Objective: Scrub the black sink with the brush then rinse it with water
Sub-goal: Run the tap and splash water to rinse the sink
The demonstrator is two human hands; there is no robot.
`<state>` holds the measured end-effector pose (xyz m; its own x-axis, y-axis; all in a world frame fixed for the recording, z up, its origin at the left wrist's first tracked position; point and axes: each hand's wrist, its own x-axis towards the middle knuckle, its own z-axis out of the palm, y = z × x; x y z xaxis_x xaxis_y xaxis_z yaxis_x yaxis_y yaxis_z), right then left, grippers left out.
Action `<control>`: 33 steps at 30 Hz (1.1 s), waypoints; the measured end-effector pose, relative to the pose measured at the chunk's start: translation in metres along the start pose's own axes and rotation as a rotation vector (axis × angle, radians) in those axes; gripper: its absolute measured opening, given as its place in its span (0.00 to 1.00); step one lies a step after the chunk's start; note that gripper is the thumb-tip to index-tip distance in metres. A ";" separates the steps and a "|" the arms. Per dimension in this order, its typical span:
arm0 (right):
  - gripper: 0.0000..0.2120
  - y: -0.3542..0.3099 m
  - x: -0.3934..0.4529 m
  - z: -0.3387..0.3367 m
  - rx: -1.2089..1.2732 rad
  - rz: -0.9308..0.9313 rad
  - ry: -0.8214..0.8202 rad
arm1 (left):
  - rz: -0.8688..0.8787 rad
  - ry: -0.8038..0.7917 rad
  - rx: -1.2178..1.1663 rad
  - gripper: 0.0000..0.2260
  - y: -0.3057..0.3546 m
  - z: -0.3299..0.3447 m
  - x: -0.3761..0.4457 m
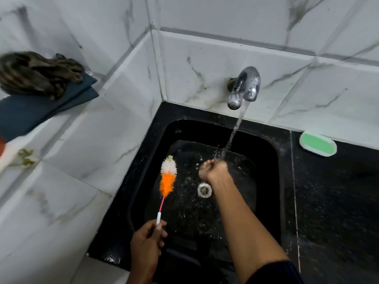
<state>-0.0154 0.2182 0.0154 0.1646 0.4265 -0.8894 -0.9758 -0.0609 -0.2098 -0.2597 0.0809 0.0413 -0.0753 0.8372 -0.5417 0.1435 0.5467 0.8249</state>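
Note:
The black sink [264, 152] sits in a black counter in the tiled corner, its floor wet around a metal drain [204, 189]. A chrome tap [245, 87] on the back wall is running; the stream [233, 134] falls onto my right hand [213, 171], which is cupped under it above the drain and holds nothing I can see. My left hand [148, 240] grips the white end of a thin pink-handled bottle brush [168, 177]. Its orange and white bristles hover over the left side of the basin, apart from the water.
A white soap dish with a green bar [317, 144] lies on the black counter right of the sink. On the white ledge to the left lie a dark blue folded cloth [41, 109] and a brown crumpled rag [34, 74]. Marble-pattern tiles close the back and left.

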 end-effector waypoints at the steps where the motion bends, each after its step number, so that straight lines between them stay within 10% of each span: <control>1: 0.22 0.005 -0.002 0.010 0.001 0.002 -0.019 | -0.006 0.006 -0.003 0.09 -0.001 -0.003 -0.001; 8: 0.16 0.000 -0.052 0.116 -0.115 -0.076 -0.484 | -0.003 0.025 0.004 0.09 -0.005 -0.016 -0.009; 19: 0.18 -0.032 -0.030 0.003 0.411 -0.039 -0.097 | -0.002 0.001 0.055 0.09 -0.007 -0.026 -0.005; 24: 0.16 -0.030 -0.011 0.019 0.039 -0.104 0.011 | -0.014 -0.010 0.090 0.10 -0.010 -0.028 -0.004; 33: 0.16 0.023 -0.061 0.110 -0.354 -0.028 -0.485 | -0.006 -0.004 0.086 0.09 -0.006 -0.030 -0.009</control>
<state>-0.0634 0.2906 0.1093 0.0240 0.7901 -0.6126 -0.8511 -0.3053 -0.4271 -0.2898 0.0704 0.0464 -0.0727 0.8338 -0.5472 0.2272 0.5481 0.8050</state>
